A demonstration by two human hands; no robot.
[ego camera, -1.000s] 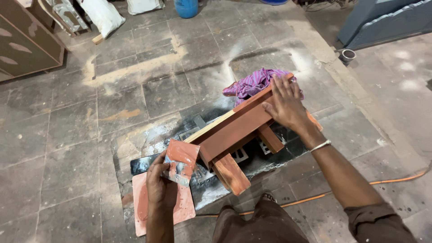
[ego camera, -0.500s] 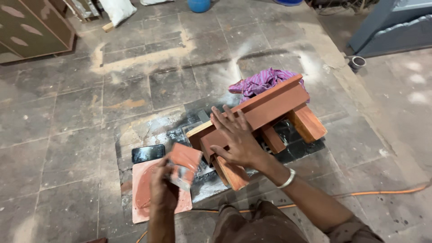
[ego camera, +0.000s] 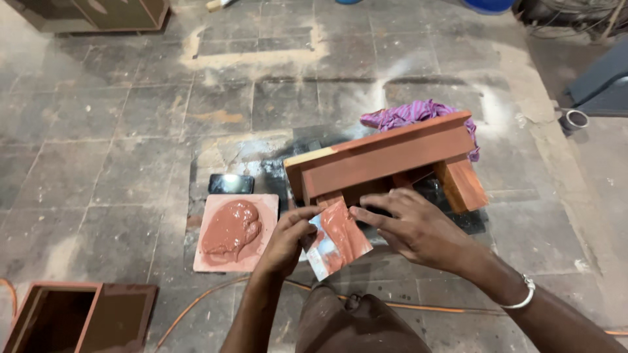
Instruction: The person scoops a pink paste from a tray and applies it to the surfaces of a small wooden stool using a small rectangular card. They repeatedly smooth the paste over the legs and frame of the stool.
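Observation:
My left hand (ego camera: 286,239) pinches a small flat card (ego camera: 337,238) smeared with reddish-brown paste. My right hand (ego camera: 418,230) meets it from the right, fingertips on the card's upper edge. Just behind both hands sits a reddish-brown wooden stool-like piece (ego camera: 386,161) lying on the floor, one leg (ego camera: 461,185) sticking out to the right. Left of my hands lies a square board (ego camera: 236,232) with a lump of the same paste on it.
A dark phone (ego camera: 230,184) lies on the floor above the paste board. A purple cloth (ego camera: 411,114) is bunched behind the wooden piece. An open wooden box (ego camera: 62,317) stands at the lower left. An orange cable (ego camera: 216,306) runs across the stone floor. A metal cup (ego camera: 574,120) stands at right.
My right hand left the wooden piece and came down to the smeared card. The view shifted, and the wooden piece now rests untouched.

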